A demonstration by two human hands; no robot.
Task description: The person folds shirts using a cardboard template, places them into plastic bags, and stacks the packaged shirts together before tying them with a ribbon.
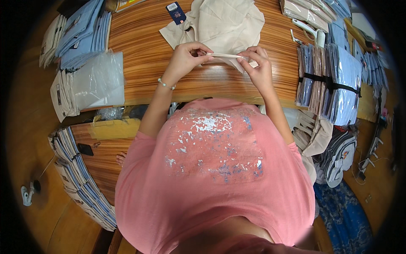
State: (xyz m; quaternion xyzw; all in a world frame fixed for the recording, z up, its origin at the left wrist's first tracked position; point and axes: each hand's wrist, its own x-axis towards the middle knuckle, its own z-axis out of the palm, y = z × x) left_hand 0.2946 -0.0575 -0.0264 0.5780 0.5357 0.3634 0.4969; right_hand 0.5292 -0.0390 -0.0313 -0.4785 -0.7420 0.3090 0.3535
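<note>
Beige garment (230, 25) lies bunched on bench (146, 82). Left hand (187, 58) and right hand (259, 67) pinched closed on opposite ends of its folded strip (224, 55). Garment looks light, soft, crease-prone; strip likely firmer, best gripped at ends.

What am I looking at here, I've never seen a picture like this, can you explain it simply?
There's no machine here, just a person's bare hands. A wide fisheye camera on their head looks down, so straight edges bend and the pink shirt fills the lower middle. On the wood-grain table lies a beige garment with a dark blue tag beside it. Folded blue clothes are stacked at left; a strapped bundle sits at right. The left hand and right hand pinch a pale strip of cloth between them, seemingly part of that garment.
</note>
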